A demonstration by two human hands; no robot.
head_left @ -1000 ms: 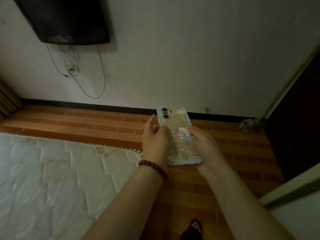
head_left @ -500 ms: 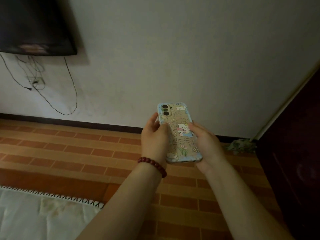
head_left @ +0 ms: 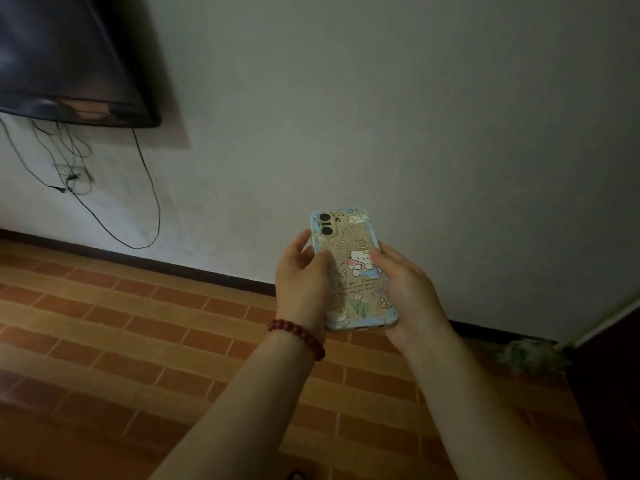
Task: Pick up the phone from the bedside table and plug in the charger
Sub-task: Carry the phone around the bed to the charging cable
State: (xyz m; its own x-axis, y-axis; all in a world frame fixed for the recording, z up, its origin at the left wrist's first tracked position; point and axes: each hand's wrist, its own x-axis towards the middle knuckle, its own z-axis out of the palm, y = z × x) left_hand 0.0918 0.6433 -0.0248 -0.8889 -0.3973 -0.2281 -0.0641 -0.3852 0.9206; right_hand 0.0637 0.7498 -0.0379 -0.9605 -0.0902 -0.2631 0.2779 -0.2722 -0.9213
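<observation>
Both hands clasp the phone [head_left: 351, 268] back-up: left hand [head_left: 304, 282] closed on one long edge, right hand [head_left: 403, 289] on the other, cradling its near end. That end, likely the charging port, stays exposed; no charger plug is visible near the grip.

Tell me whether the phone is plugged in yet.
Not plugged in: the phone, held by the left hand and right hand, has no cable at its bottom edge.

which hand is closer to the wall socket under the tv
Left. The left hand grips the phone on the side facing the wall socket; the right hand is beyond the phone.
</observation>
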